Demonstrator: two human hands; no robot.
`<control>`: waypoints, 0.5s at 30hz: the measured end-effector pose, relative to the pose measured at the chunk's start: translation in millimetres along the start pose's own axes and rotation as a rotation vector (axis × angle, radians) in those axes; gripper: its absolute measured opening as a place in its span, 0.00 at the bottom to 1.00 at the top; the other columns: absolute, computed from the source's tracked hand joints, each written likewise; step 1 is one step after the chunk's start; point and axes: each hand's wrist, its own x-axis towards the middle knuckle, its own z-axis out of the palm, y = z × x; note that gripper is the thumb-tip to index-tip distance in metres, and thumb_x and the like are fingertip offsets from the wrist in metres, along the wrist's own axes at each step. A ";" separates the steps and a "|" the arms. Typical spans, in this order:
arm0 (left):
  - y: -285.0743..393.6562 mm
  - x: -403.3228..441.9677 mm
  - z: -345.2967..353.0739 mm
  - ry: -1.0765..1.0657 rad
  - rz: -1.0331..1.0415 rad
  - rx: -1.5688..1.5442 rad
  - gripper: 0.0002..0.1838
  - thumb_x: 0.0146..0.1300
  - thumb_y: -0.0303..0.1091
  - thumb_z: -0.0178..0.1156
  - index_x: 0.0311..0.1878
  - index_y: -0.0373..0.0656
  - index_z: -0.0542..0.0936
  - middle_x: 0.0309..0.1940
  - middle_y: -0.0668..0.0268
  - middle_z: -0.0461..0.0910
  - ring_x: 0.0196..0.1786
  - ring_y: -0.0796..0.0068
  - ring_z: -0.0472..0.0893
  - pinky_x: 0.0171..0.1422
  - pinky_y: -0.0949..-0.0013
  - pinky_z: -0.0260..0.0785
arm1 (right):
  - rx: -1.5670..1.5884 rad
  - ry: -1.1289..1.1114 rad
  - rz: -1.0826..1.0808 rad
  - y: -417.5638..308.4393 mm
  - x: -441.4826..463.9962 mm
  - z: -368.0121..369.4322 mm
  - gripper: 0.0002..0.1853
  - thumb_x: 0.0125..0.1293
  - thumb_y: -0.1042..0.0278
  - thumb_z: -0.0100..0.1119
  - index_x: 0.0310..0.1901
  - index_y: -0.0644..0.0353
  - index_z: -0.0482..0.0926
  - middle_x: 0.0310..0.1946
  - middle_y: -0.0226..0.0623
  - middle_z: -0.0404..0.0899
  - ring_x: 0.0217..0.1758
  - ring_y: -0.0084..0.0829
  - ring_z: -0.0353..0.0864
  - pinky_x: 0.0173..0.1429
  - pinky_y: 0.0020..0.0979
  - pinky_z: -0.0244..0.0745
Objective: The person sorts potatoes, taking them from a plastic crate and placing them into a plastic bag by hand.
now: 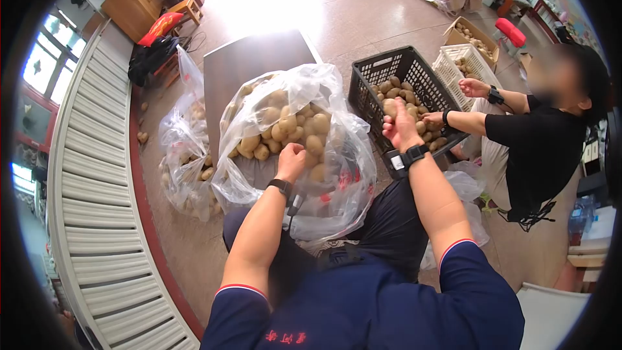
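My right hand [403, 128] is closed around a potato [391, 107] above the near part of a black plastic crate [364, 72], which holds several potatoes. My left hand [293, 161] has its fingers curled together at the near side of a large clear plastic bag [304, 210]. Whatever those fingers hold, if anything, is hidden. Many potatoes [280, 131] lie in the opened bag, which rests on a dark flat-topped surface [223, 71] in front of my knees.
A co-worker in black [538, 142] sits at right, one hand [435, 120] at the crate. Beyond it stand a white basket [447, 65] and a cardboard box [495, 48] with potatoes. Another potato bag [184, 142] sits at left, near a white radiator [97, 188].
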 end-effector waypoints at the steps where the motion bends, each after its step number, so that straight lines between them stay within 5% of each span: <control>1: -7.7 3.7 -0.5 0.007 -0.006 0.006 0.18 0.59 0.35 0.61 0.48 0.34 0.81 0.39 0.54 0.84 0.45 0.58 0.83 0.54 0.62 0.74 | 0.027 0.010 0.010 -1.5 4.5 -5.1 0.22 0.69 0.35 0.54 0.39 0.47 0.73 0.19 0.24 0.68 0.16 0.20 0.66 0.19 0.24 0.62; 3: -20.4 10.7 -0.5 -0.001 0.074 0.187 0.17 0.62 0.34 0.61 0.53 0.36 0.78 0.42 0.62 0.82 0.35 0.73 0.82 0.33 0.67 0.76 | -0.010 0.097 0.035 -8.5 22.1 -33.9 0.23 0.69 0.33 0.52 0.36 0.47 0.73 0.18 0.23 0.68 0.15 0.21 0.66 0.19 0.26 0.63; 4: -16.6 7.6 -1.9 -0.002 0.067 0.196 0.17 0.62 0.34 0.61 0.53 0.36 0.78 0.42 0.62 0.82 0.35 0.73 0.82 0.33 0.67 0.76 | -0.025 0.115 0.072 -9.6 29.4 -45.0 0.23 0.69 0.33 0.51 0.35 0.47 0.72 0.18 0.24 0.68 0.16 0.22 0.67 0.20 0.27 0.64; 7: -2.7 -2.8 -6.3 -0.020 0.060 0.305 0.24 0.59 0.36 0.65 0.56 0.35 0.77 0.48 0.56 0.81 0.43 0.65 0.83 0.45 0.63 0.78 | -0.064 0.198 0.112 -10.8 43.2 -68.8 0.24 0.70 0.34 0.51 0.35 0.48 0.72 0.19 0.24 0.70 0.17 0.23 0.68 0.21 0.30 0.66; 9: 6.4 -11.3 -7.0 -0.026 0.150 0.456 0.29 0.56 0.40 0.67 0.59 0.34 0.76 0.54 0.49 0.79 0.55 0.56 0.80 0.60 0.60 0.73 | -0.119 0.227 0.114 -10.5 48.7 -81.1 0.23 0.70 0.35 0.51 0.36 0.48 0.73 0.22 0.24 0.70 0.18 0.23 0.69 0.21 0.29 0.68; 12: 15.5 -16.8 -2.2 -0.079 0.094 0.383 0.31 0.54 0.42 0.67 0.59 0.34 0.76 0.56 0.47 0.77 0.63 0.52 0.75 0.69 0.59 0.65 | -0.172 0.248 0.181 -9.4 57.3 -95.8 0.21 0.71 0.37 0.49 0.39 0.48 0.72 0.25 0.26 0.71 0.19 0.24 0.69 0.22 0.31 0.68; 15: 16.3 -14.4 7.3 -0.079 0.185 0.393 0.31 0.53 0.42 0.66 0.59 0.35 0.75 0.55 0.45 0.76 0.60 0.48 0.74 0.67 0.56 0.67 | -0.181 0.300 0.192 -4.7 65.2 -103.8 0.21 0.72 0.38 0.48 0.41 0.49 0.72 0.26 0.28 0.70 0.20 0.26 0.69 0.23 0.33 0.68</control>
